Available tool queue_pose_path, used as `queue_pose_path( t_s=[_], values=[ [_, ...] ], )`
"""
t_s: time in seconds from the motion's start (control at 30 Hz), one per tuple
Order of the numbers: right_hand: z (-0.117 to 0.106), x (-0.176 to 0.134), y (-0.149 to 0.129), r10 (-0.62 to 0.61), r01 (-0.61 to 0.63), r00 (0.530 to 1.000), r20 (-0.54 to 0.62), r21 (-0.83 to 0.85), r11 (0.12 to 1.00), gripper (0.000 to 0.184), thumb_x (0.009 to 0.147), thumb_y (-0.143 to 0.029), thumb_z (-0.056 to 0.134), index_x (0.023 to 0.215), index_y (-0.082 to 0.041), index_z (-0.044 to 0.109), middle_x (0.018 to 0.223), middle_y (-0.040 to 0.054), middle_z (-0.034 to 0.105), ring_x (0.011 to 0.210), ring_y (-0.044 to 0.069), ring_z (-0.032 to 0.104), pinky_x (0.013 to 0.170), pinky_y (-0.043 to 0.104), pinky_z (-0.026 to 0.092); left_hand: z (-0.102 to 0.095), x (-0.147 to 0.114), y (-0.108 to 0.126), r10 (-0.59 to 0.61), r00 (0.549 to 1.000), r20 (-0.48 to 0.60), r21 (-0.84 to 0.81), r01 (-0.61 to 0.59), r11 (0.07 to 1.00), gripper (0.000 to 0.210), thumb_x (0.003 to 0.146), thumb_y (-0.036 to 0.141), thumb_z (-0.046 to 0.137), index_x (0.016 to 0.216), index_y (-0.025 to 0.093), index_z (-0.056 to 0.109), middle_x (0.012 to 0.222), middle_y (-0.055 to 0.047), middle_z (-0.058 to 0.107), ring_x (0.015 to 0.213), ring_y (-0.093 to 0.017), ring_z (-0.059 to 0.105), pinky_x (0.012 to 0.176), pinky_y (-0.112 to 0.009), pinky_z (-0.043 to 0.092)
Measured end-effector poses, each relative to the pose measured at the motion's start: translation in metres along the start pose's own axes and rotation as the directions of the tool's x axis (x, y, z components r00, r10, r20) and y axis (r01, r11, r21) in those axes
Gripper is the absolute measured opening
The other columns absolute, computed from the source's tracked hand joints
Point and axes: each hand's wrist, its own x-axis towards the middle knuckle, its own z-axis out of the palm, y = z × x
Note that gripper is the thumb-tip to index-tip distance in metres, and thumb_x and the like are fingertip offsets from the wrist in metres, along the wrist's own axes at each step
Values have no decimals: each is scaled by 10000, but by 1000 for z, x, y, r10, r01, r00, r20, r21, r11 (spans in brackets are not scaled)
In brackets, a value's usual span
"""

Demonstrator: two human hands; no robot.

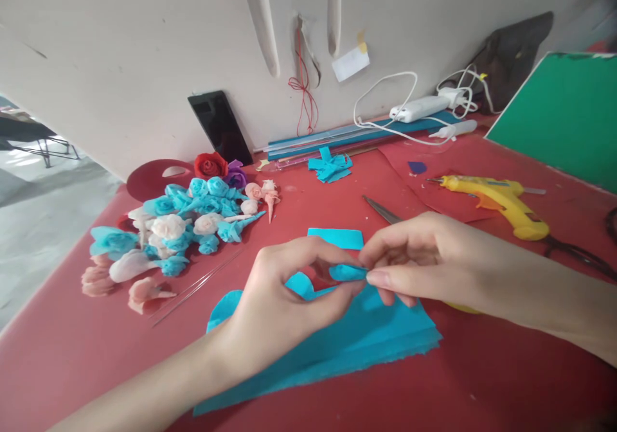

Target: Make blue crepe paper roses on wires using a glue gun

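Note:
Between my two hands is a small rolled piece of blue crepe paper (pixel 348 272). My left hand (pixel 289 284) pinches it between thumb and fingers from the left. Thumb and fingertips of my right hand (pixel 419 261) close on its right end. Below them lies a stack of blue crepe paper sheets (pixel 308 348), with rounded blue pieces (pixel 226 306) partly hidden by my left hand. A blue paper rectangle (pixel 337 237) lies just beyond my fingers. The scissors' blades (pixel 380 209) point out from behind my right hand, which hides the rest.
Several blue, white and pink paper flowers (pixel 168 226) are heaped at left, near thin wires (pixel 197 288). Blue strips (pixel 330 165) lie farther back. A yellow glue gun (pixel 501 204) rests at right, before a green board (pixel 562 117). A phone (pixel 220 126) leans on the wall.

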Motion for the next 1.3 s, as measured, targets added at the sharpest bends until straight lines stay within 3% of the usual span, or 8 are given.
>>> queue_pose_path(
  t_s=[0.33,0.67,0.87,1.07,1.3],
  values=[
    [0,2,-1,-4,2,999,33,43,999,24,760,-200,647,738,-194,641,609,-64,603,563,41,530,519,128,409,-1,-3,0,63,998,10,36,-64,997,179,725,109,665,848,238,677,746,37,707,661,-116,635,610,-203,506],
    [0,3,3,-59,58,997,53,14,998,157,839,-300,572,747,-180,612,666,-30,611,594,67,520,563,180,431,0,-3,-1,70,997,13,1,-70,998,180,725,106,671,830,252,670,735,45,702,618,-109,610,597,-216,506],
    [1,2,3,-60,60,998,19,21,998,132,827,-276,584,730,-194,621,645,-39,603,605,71,536,566,176,434,1,-1,0,22,1000,15,-40,-21,999,129,723,119,662,792,227,674,706,6,703,614,-143,626,593,-251,529],
    [-1,1,2,-78,77,995,59,21,997,111,821,-253,590,733,-196,622,644,-51,598,608,67,535,576,166,432,1,-2,0,41,999,21,-90,-39,995,125,719,95,667,766,210,658,693,16,697,607,-117,622,594,-219,528],
    [-4,7,7,-134,134,991,-6,-53,990,191,861,-304,519,736,-198,619,672,-28,616,624,89,550,582,199,439,2,-2,-3,18,1000,-5,-69,-18,997,109,711,132,683,776,218,664,720,-1,703,639,-145,642,574,-230,532]
  ],
)
